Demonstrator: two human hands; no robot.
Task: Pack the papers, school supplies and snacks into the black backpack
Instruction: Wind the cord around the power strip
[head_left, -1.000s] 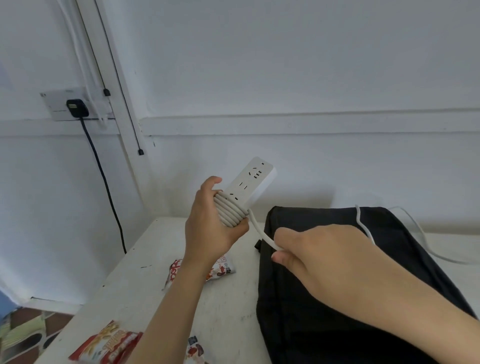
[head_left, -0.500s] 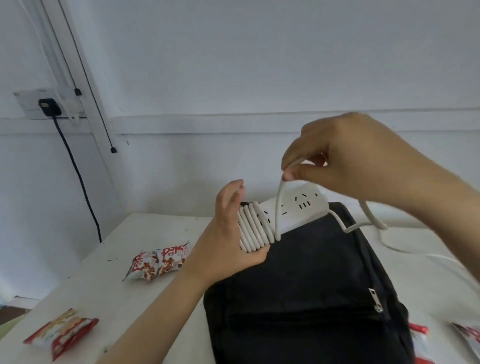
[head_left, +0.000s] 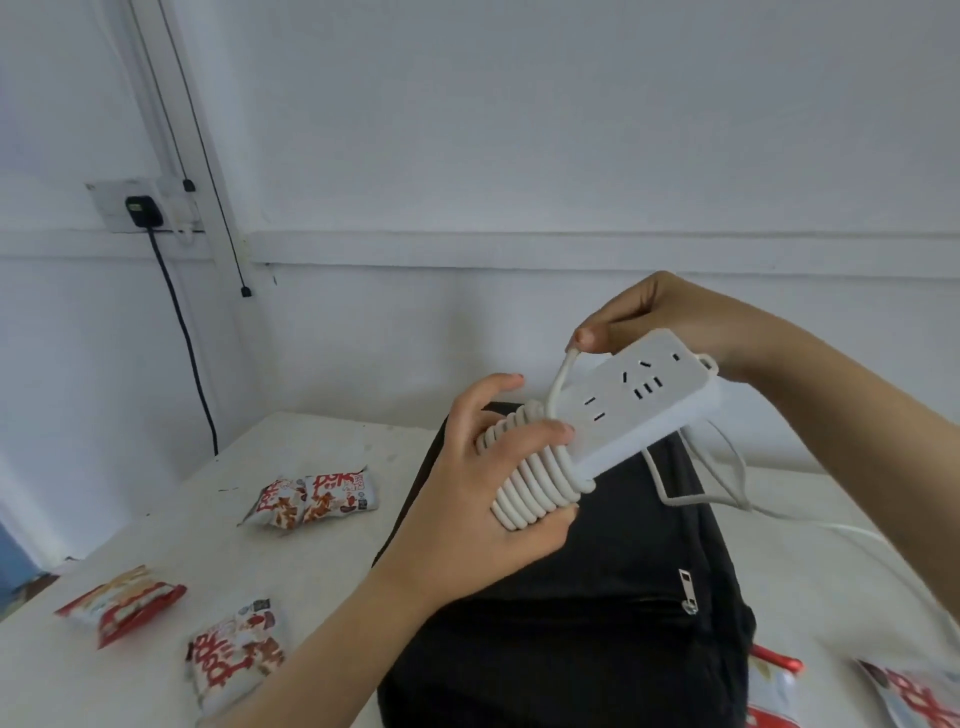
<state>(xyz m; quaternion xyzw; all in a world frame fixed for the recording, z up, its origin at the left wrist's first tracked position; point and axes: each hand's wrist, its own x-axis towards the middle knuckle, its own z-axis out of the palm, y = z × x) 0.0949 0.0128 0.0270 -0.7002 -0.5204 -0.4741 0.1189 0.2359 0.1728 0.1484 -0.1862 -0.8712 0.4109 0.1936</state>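
A white power strip held above the black backpack.
Left hand has its grip around the coiled end; right hand holds the cable in a pinch grip.

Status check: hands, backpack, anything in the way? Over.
Left hand grips power strip over wound cord. Right hand pinches cord loop. Black backpack flat beneath; snack packs unpacked on table.

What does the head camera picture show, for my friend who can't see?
A person's left hand grips a white power strip with its cord coiled round one end, while the right hand pinches a loop of that cord. Under them a black backpack lies on a white table, with snack packets beside it.
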